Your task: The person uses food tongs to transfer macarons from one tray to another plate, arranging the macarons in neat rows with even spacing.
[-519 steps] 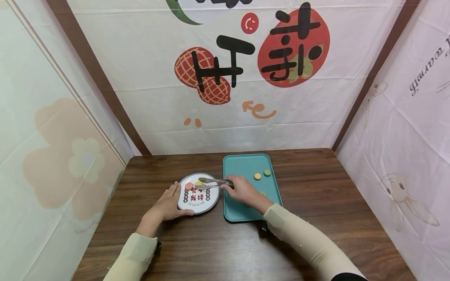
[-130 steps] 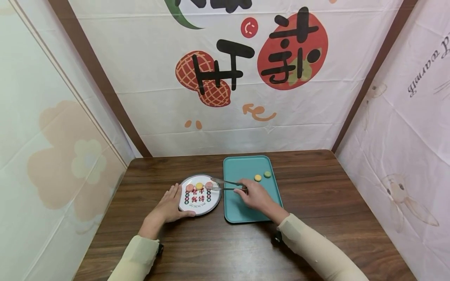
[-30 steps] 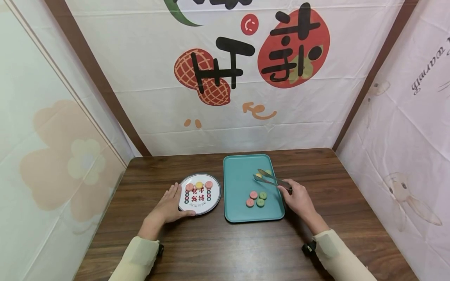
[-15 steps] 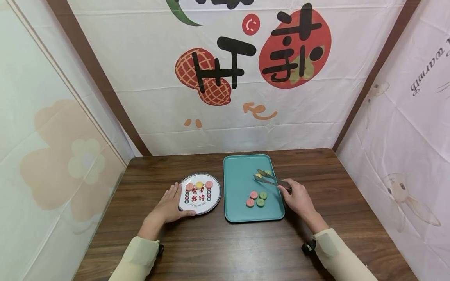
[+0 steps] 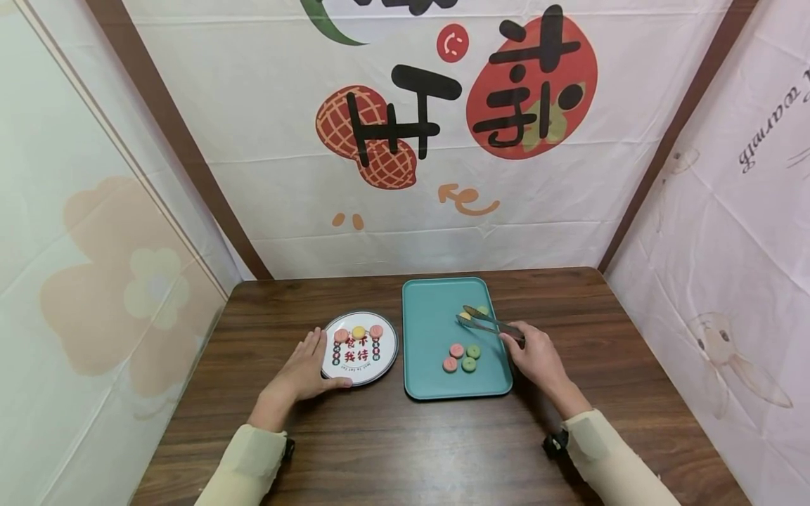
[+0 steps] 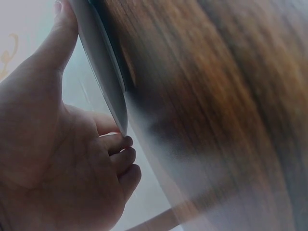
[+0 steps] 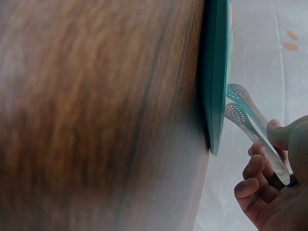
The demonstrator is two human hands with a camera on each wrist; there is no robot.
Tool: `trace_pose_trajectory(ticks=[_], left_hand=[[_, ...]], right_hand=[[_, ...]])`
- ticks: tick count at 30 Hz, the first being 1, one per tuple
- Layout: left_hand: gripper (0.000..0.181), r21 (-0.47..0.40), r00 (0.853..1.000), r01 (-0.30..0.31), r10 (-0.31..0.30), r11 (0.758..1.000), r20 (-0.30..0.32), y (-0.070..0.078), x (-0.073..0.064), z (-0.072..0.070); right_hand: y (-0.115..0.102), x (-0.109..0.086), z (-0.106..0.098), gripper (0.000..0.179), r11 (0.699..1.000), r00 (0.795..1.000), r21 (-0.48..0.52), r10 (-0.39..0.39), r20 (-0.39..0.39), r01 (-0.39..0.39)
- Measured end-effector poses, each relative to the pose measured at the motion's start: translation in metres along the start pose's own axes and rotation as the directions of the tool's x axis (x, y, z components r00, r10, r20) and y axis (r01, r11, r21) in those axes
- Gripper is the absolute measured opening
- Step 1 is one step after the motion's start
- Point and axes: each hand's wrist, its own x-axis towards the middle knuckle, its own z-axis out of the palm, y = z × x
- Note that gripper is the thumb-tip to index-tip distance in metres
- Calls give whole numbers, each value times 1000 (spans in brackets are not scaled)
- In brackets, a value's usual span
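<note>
My left hand (image 5: 302,372) rests at the left edge of a white plate (image 5: 380,362), its fingers stretched along the rim and the thumb at the near side. On the plate a yellow macaron (image 5: 358,333) sits between two pink macarons (image 5: 342,335) in a row. My right hand (image 5: 538,356) holds metal tongs (image 5: 496,326) over the right side of a teal tray (image 5: 420,316). The parted tong tips straddle a yellow macaron (image 5: 465,318) on the tray; perforated ends show in the right wrist view. A green macaron (image 5: 484,310) lies just beyond, partly hidden by the tongs.
Nearer on the tray lie two pink macarons (image 5: 457,350) and two green macarons (image 5: 473,351), close together. Plate and tray stand side by side on a brown wooden table (image 5: 380,450). A printed cloth (image 5: 291,204) hangs behind the table's far edge.
Since 4.3 seconds ago the tongs have left the pink macaron on the plate's right and moved right, over the tray's yellow one. Over the last second, hands and tongs stay put.
</note>
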Motion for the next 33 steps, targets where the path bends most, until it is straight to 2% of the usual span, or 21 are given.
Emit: trace_pose_trajectory(ticks=[8,17,33], left_hand=[[136,-7,1000,2,-2,1000,-2,1,-1,-1],[137,-8,1000,1,-1,1000,-7,1,-2,-2],[136,-4,1000,-5,5,1000,-12,1,-2,0]], right_hand=[[1,1,1,35,1000,1000,1,-10,1,10],[2,1,2,33,998,998,-1,-58,-22,58],[-5,-2,4,30,996,995,6,-88,-39,89]])
